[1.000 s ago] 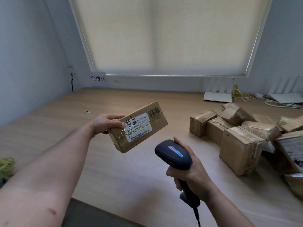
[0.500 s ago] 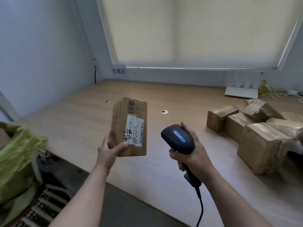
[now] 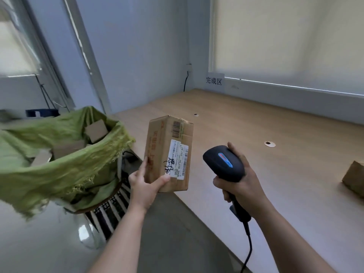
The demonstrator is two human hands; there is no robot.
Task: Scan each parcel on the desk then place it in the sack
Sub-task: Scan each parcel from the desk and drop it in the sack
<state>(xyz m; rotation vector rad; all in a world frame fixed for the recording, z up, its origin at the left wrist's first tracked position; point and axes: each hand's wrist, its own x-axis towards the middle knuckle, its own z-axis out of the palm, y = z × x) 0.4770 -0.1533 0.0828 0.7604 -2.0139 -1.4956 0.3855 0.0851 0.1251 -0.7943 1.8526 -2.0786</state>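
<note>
Left hand (image 3: pixel 144 186) grips the parcel (image 3: pixel 169 153) at its lower end, the thumb laid across the front face near the white label and the fingers behind or along the left side, so the box stands almost upright in the air just past the left edge of the desk (image 3: pixel 275 164). Right hand (image 3: pixel 241 184) is wrapped around the handle of the black scanner (image 3: pixel 223 164), whose cable hangs down toward the bottom of the view. The green sack (image 3: pixel 65 160) stands open to the left of the desk, well below the parcel, and several boxes already lie inside it. From here I judge the main risk is in the grip: the hand holds only the bottom part of a tall box, so the top may tip over and the box may slip out before it is above the sack's mouth. Then it falls on the floor between the desk and the sack. The sack's rim also looks soft and folded, so a parcel released too early can hit the rim and push it shut. One more parcel (image 3: pixel 353 179) waits at the right side of the desk.
</note>
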